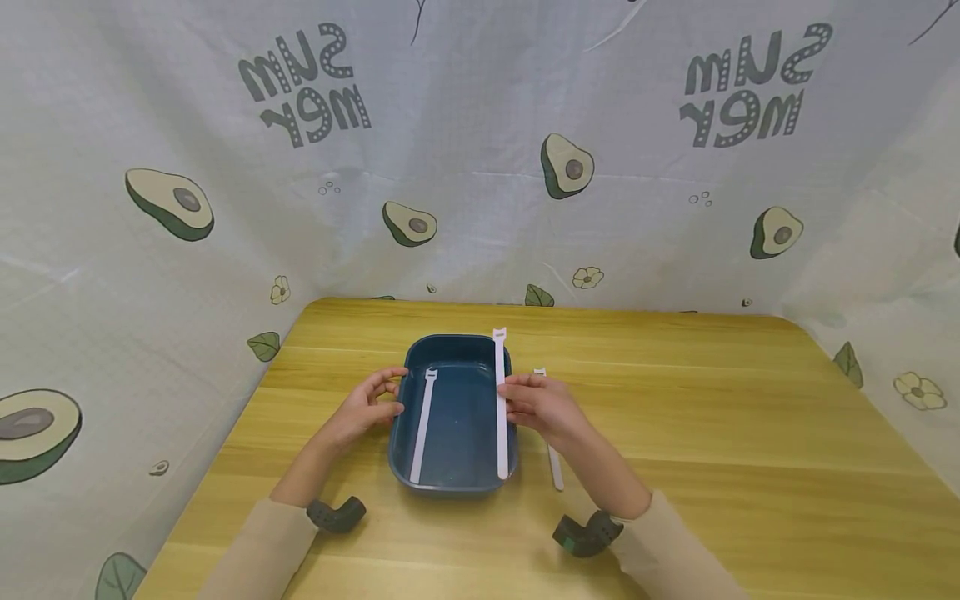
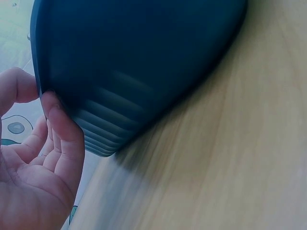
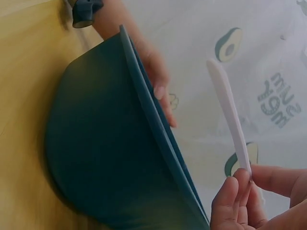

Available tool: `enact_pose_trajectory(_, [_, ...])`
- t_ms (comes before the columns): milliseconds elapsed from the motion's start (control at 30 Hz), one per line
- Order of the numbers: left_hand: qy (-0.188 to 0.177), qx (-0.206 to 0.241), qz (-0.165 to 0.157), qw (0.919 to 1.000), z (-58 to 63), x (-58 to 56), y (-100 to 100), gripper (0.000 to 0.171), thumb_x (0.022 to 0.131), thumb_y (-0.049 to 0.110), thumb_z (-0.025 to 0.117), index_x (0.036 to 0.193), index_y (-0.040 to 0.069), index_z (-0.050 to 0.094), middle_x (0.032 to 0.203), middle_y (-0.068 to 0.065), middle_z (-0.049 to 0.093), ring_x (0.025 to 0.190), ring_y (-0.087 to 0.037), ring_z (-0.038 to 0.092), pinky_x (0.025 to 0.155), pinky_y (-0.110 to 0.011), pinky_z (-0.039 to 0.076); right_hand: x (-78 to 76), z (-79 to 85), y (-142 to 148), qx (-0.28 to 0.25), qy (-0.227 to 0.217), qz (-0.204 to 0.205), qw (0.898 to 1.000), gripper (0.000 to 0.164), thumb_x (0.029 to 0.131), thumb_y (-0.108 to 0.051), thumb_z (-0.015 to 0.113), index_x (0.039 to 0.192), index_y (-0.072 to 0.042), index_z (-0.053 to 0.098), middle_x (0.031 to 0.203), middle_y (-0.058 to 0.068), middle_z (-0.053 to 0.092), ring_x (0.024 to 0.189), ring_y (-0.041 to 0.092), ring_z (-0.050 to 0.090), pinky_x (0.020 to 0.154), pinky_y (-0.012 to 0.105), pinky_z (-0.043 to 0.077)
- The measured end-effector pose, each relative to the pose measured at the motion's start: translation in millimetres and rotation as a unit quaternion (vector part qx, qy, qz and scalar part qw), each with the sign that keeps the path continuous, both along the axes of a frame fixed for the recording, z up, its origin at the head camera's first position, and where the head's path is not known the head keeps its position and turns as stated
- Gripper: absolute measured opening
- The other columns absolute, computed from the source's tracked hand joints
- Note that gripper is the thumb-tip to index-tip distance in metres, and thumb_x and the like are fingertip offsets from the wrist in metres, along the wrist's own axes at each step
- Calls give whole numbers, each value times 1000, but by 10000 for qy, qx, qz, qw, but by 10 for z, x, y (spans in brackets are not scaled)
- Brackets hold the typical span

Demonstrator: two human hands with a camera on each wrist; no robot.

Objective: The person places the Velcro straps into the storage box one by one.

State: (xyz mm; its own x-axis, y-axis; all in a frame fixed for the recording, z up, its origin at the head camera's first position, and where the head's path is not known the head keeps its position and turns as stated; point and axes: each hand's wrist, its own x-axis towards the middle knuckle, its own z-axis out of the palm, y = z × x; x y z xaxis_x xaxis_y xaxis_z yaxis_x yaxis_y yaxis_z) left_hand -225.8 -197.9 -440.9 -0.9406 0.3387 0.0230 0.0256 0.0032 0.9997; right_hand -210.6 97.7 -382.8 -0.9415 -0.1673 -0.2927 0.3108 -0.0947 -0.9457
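Left hand (image 1: 367, 407) grips the bin (image 1: 461, 425) by its rim, right hand (image 1: 547, 404) pinches a strap (image 1: 502, 437), and another strap (image 1: 423, 425) lies inside.

L grip (image 1: 369, 406) w/ fingers bent, R grip (image 1: 542, 405) in thumb-finger pinch, both forearms (image 1: 311, 468) angled fwd.

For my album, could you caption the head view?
Right fingers pinch a white strap over a blue tub; left fingers touch its rim; another strap lies inside, a third outside.
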Motion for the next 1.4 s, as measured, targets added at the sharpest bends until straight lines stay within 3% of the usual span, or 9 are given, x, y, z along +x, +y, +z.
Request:
enact_pose_trajectory(267, [33, 44, -37, 10000, 5, -3, 3, 60, 85, -6, 59, 140, -9, 34, 101, -13, 45, 74, -13, 53, 61, -22, 47, -45, 14, -194, -9, 41, 197, 9998, 23, 92, -2, 63, 110, 10, 57, 79, 5, 62, 64, 12, 59, 63, 21, 53])
enact_pose_trajectory(567, [43, 57, -53, 10000, -9, -16, -6, 61, 86, -9, 57, 142, -10, 33, 100, -13, 42, 73, -11, 53, 63, -22, 47, -75, -30, -470, -264, -68, 284, 9992, 10, 90, -1, 63, 99, 4, 62, 74, 4, 61, 61, 11, 59, 59, 21, 52])
enact_pose_trajectory(900, [-48, 36, -3, 10000, -9, -21, -12, 59, 87, -9, 56, 142, -7, 34, 103, -15, 43, 77, -13, 53, 64, -22, 48, -225, -130, -696, 165, -243, 233, 9993, 21, 90, -5, 65, 107, 8, 64, 74, 5, 62, 61, 11, 59, 59, 21, 53])
enact_pose_trajectory(1100, [-38, 3, -9, 10000, -15, -26, -16, 58, 88, -8, 55, 142, -6, 34, 103, -14, 44, 78, -13, 54, 65, -22, 48, -294, -135, -776, 556, -374, 175, 9976, 20, 89, -5, 67, 104, 8, 66, 76, 6, 64, 58, 11, 58, 56, 20, 52])
enact_pose_trajectory(1400, [-15, -93, 27, 10000, -5, -8, -9, 58, 88, -7, 56, 142, -6, 34, 104, -15, 44, 81, -17, 54, 66, -21, 49, -340, -266, -822, 1076, -362, 309, 9931, 17, 88, -3, 66, 100, 10, 68, 67, 4, 63, 55, 9, 60, 56, 22, 53])
